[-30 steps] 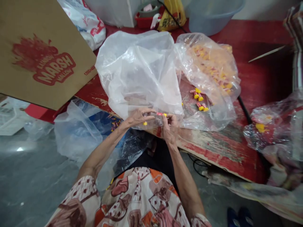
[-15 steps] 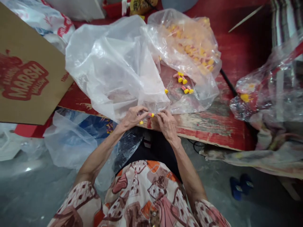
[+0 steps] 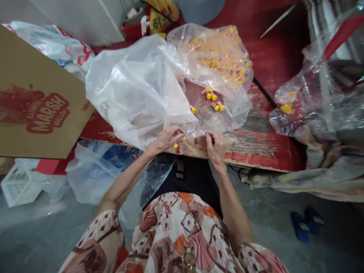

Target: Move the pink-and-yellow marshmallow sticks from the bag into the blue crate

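Note:
My left hand is at the front edge of the table, thumb and fingers pinched at a small yellow-capped piece. Another yellow-capped piece shows just below those fingers. Apart from it, to the right, my right hand is closed in a pinch by the clear bag's near edge; whatever lies between its fingertips is too small to make out. Several small pink-and-yellow pieces lie loose at the mouth of a clear plastic bag, which holds many more. A big whitish plastic bag spreads beyond my left hand.
A cardboard box stands at the left. The worn red table runs across in front of me. An open plastic bag hangs below its edge. Clear wrapping and cloth are at the right; blue slippers lie on the floor.
My hands have moved apart, the right one going right. The yellow-capped piece that was between them is now at my left fingertips. The camera view has shifted slightly.

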The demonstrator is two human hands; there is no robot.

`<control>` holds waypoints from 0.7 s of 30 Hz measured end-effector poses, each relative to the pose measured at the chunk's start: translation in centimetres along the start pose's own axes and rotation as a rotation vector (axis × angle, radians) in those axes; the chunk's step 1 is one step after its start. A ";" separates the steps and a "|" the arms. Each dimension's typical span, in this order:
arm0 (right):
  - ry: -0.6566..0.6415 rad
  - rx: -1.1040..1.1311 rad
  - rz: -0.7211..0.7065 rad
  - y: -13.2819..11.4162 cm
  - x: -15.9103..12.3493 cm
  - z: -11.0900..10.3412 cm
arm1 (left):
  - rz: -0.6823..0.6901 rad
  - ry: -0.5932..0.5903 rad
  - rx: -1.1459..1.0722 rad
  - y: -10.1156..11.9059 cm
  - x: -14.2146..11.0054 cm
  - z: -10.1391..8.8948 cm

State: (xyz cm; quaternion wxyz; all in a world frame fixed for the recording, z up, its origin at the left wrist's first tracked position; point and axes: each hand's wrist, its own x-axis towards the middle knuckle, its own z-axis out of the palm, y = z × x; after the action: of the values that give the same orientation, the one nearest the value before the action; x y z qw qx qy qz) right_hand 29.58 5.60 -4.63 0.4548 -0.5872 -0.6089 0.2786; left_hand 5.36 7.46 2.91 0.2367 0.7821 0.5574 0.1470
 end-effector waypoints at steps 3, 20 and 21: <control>-0.002 0.005 -0.002 0.1 -0.1 0.0 | -0.023 0.157 0.038 0.7 -0.6 1.9; 0.103 -0.177 -0.088 0.4 1.4 -0.3 | -0.161 0.396 -0.033 -1.5 -7.0 3.3; 0.126 -0.208 -0.107 0.4 2.4 -0.3 | -0.246 0.484 -0.006 -2.3 -9.1 2.5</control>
State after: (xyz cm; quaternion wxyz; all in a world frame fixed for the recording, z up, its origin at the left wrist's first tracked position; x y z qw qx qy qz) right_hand 30.28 7.87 -4.26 0.4428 -0.6144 -0.6351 0.1520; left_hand 1.66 -0.99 -0.12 0.1148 0.6499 0.6882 0.3015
